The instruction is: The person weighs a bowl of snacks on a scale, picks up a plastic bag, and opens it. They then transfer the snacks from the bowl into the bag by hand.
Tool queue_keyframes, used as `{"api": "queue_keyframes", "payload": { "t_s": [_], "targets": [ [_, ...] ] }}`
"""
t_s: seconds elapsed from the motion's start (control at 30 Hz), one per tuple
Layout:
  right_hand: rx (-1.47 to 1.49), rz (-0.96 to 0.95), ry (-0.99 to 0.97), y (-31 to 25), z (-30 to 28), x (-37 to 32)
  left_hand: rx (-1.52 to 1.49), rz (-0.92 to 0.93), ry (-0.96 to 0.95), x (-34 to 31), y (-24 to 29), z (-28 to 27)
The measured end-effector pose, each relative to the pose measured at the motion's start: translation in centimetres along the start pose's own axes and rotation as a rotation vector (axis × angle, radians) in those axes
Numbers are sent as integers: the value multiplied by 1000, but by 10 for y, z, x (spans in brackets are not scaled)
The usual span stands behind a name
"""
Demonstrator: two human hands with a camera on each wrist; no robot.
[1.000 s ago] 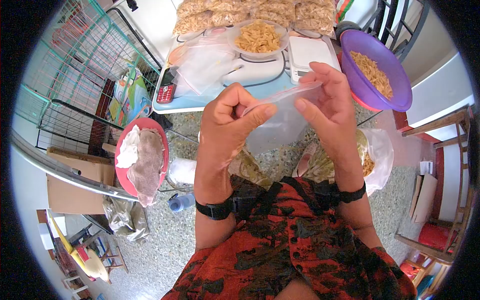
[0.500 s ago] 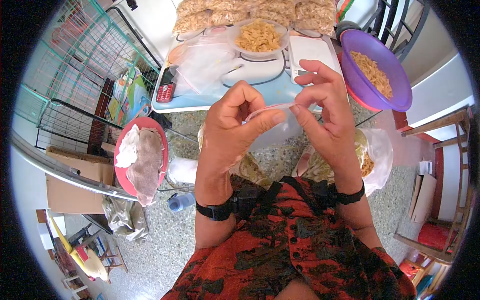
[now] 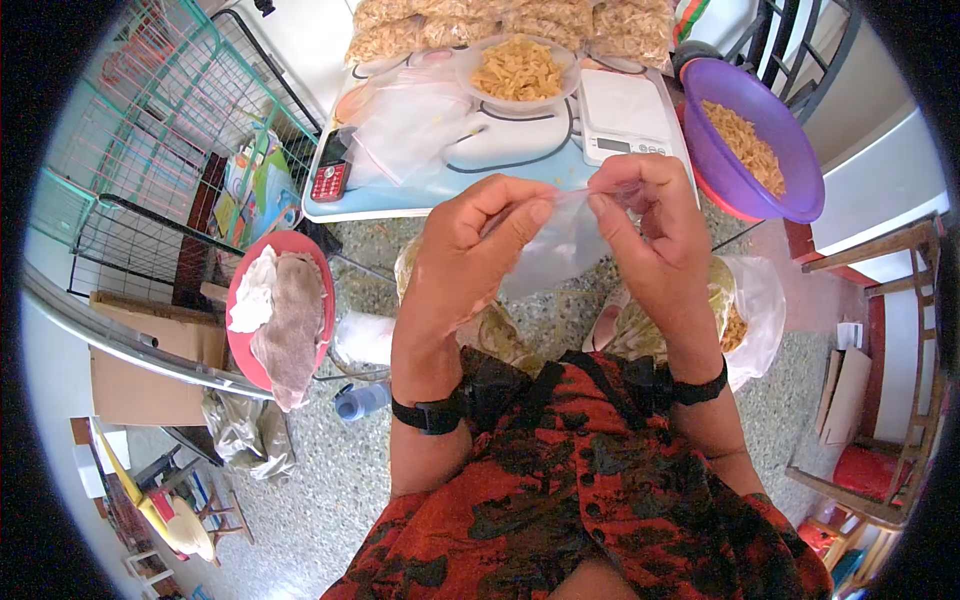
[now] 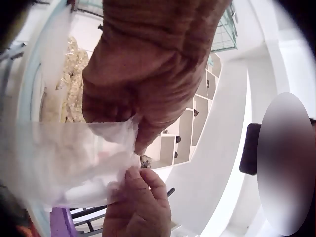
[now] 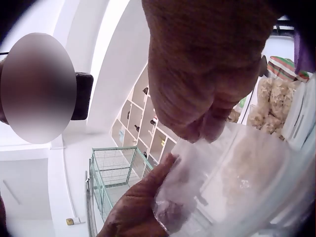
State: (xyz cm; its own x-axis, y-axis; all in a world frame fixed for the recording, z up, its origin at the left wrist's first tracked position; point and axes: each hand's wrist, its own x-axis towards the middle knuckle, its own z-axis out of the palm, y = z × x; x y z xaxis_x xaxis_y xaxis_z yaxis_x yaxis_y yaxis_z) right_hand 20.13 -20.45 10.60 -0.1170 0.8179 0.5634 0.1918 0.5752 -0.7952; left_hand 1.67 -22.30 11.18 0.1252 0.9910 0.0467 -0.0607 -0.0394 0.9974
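Between both hands hangs a clear plastic zip bag, flat, its top edge stretched sideways over the floor in front of the table. My left hand pinches one end of that edge between thumb and curled forefinger. At the other end my right hand pinches the edge the same way, its fingers bent behind the thumb. In the left wrist view the bag is see-through, with the right hand at its edge. Seen from the right wrist, the left hand holds the far side.
On the table lie a stack of flat bags, a red phone, a bowl of dried yellowish pieces, a white scale and several filled bags. A purple basin stands right; a pink basin left.
My right hand first lifted its fingers off the bag's edge, then bent them down to pinch it. The left hand shifted along the edge, and the bag's top was pulled straighter.
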Motion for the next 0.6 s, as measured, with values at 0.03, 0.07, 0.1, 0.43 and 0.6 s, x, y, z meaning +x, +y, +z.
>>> {"api": "queue_keyframes", "payload": {
  "t_s": [0.03, 0.07, 0.1, 0.43, 0.6],
  "targets": [
    [47, 49, 27, -1, 1, -1, 61, 43, -1, 2, -4, -2],
    [76, 65, 40, -1, 1, -1, 122, 85, -1, 3, -6, -3],
    [107, 80, 52, -1, 1, 0, 160, 99, 15, 3, -6, -3],
    [-265, 34, 185, -2, -2, 6, 212, 246, 334, 17, 2, 1],
    [213, 434, -62, -9, 16, 10, 170, 349, 278, 20, -1, 14]
  ]
}}
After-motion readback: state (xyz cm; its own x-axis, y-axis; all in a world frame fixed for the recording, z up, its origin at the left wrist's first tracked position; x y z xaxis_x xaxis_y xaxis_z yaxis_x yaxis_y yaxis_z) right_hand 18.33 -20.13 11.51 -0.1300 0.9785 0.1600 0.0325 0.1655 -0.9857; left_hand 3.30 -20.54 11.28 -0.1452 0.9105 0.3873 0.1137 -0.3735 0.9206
